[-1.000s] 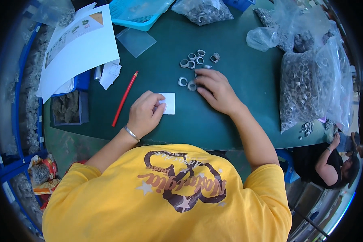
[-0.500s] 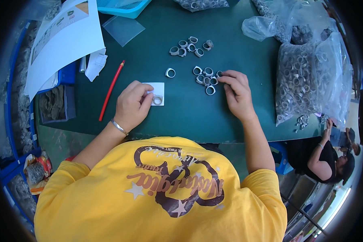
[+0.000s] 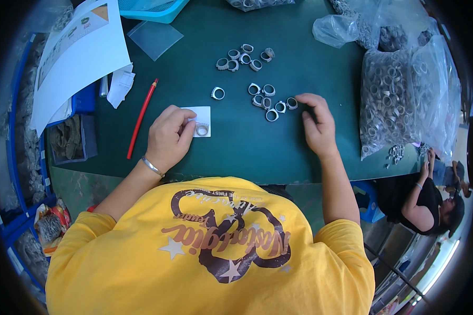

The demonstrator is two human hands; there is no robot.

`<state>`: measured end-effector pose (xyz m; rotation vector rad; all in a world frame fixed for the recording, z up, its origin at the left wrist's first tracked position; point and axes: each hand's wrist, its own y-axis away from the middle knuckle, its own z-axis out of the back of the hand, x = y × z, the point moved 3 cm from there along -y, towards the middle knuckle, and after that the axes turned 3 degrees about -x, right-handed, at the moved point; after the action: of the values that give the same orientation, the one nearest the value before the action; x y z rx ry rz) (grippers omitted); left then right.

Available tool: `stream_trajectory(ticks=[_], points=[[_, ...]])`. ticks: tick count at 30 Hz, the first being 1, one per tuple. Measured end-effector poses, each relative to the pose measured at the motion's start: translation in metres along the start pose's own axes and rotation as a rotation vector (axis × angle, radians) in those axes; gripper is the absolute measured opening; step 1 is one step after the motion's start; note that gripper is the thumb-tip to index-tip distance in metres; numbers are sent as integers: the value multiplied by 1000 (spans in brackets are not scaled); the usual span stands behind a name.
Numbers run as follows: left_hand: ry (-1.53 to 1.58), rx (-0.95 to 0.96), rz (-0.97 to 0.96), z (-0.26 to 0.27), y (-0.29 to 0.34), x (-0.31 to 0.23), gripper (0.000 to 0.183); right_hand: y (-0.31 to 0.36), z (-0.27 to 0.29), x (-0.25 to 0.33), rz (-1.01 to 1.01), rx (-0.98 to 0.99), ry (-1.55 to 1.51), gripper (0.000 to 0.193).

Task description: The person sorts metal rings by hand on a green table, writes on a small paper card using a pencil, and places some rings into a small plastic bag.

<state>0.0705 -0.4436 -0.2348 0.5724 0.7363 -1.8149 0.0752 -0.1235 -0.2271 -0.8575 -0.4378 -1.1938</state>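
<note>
My left hand (image 3: 169,135) is closed in a pinch over the left side of a small white card (image 3: 205,114). Whatever its fingertips hold is hidden. On the card, next to the thumb, lies a metal ring (image 3: 202,129). My right hand (image 3: 319,125) is open, its index fingertip at the edge of another ring (image 3: 292,103) and its thumb apart from it. That ring sits at the right end of a loose cluster of silvery rings (image 3: 267,90). A single ring (image 3: 218,93) lies between the card and the cluster, and several more rings (image 3: 245,59) lie farther back.
A red pencil (image 3: 142,118) lies left of my left hand. Beyond are a clear plastic bag (image 3: 155,40), a turquoise basket (image 3: 163,16) and a paper sheet (image 3: 84,58). Large bags of rings (image 3: 389,105) stand at right. A co-worker (image 3: 418,202) sits past the table's right edge.
My right hand has shifted slightly right and nearer, and its finger and thumb have spread. The ring at its fingertip has moved the same way. My left hand stays at the card.
</note>
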Motion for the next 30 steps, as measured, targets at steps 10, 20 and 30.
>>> stream_trajectory(ticks=[10,20,30], points=[[21,-7,5,0,0,0,6,-6,-2,11,92,133,55,30],[-5,7,8,0,0,-1,6,0,-11,17,92,106,208,35],[-1,0,0,0,0,-1,7,-9,-15,28,210,125,154,35]])
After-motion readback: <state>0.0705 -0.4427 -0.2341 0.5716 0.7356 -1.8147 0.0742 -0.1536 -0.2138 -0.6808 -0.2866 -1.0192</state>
